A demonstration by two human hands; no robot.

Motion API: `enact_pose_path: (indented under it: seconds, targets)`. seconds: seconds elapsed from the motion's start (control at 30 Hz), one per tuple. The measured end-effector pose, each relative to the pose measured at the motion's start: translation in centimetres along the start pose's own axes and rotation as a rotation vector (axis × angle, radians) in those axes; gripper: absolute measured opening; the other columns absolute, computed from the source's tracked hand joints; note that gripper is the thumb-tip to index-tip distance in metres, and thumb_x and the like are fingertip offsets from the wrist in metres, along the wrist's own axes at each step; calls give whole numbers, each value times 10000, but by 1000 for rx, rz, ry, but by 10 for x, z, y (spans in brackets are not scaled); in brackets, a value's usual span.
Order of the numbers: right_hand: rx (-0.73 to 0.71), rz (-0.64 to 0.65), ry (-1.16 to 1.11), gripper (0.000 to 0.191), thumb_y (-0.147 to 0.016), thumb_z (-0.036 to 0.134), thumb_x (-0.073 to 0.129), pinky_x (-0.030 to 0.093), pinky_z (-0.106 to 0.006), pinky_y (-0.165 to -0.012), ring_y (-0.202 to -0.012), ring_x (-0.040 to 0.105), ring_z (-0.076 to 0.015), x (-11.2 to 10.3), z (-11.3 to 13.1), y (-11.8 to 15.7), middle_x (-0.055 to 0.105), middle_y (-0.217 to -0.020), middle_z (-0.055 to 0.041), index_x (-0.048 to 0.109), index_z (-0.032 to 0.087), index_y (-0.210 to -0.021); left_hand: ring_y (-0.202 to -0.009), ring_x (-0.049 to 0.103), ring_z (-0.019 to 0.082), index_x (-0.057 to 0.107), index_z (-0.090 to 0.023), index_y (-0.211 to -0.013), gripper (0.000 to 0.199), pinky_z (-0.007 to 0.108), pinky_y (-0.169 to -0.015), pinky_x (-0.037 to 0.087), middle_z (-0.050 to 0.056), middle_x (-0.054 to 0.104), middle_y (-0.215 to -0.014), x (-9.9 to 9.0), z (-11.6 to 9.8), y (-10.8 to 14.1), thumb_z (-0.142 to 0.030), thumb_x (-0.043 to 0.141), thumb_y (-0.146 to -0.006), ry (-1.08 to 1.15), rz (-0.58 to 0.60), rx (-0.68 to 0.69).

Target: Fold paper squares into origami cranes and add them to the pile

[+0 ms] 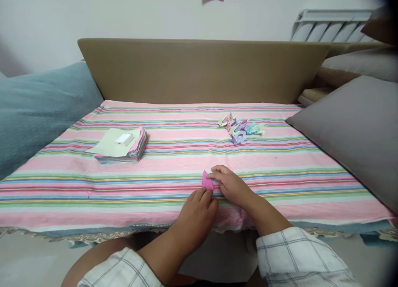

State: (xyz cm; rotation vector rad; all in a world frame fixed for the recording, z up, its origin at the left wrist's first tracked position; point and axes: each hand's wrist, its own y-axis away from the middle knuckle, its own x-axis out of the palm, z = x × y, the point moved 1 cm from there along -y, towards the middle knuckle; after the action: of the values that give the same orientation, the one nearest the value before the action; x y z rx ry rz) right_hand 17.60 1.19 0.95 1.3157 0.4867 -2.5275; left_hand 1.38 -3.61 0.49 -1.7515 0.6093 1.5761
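Observation:
A small piece of bright pink folded paper (206, 181) lies on the striped cloth near its front edge. My left hand (199, 210) presses its lower edge with bunched fingertips, the thumb tucked close beside them. From the right, my right hand (231, 184) reaches over with its index fingertip on the paper's right side. The fingers of that hand are curled, and its thumb is partly hidden. Beyond my hands, a cluster of folded paper pieces (239, 131) in purple, green, pink and blue sits on the cloth.
A stack of coloured paper sheets (120, 157) stands at the left, with a small white object (124, 139) on top. A blue cushion (46, 109) borders the left side, a grey cushion (354, 133) the right. A brown backrest (202, 71) runs along the back.

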Motion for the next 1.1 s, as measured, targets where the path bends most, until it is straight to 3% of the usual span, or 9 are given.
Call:
enact_pose_path:
  seconds: [0.23,0.73,1.0,1.1]
  targets:
    - [-30,42,155,385,-807,108,478,358,-412,-973,-1206,408,-247,13,-5,1,475,-1318,-76,661,287,-1094,-1088,468,282,553,-141,-971,167,417,-918,409,123,542,-1081,-2,0,0,-184,532,-812,-3,0,2]
    - [112,54,260,388,-860,204,482,354,-367,-895,-1123,419,-234,19,0,-13,505,-1246,-56,562,335,-1215,-1093,468,280,553,-140,-1011,205,424,-914,401,136,549,-1096,-3,0,0,-201,532,-816,15,14,0]
    - [58,17,119,591,-751,27,434,362,-366,-957,-1130,443,-204,10,-2,-14,534,-1242,-82,470,213,-1310,-1122,464,279,553,-139,-1015,210,435,-933,394,143,552,-1114,-4,-1,0,-190,535,-812,11,13,4]
    - [-20,25,33,523,-729,13,439,370,-359,-969,-1134,463,-196,9,-7,-8,528,-1248,-73,594,230,-1178,-1115,467,278,554,-148,-995,182,438,-913,406,134,554,-1092,-4,-1,0,-192,524,-820,8,7,-11]
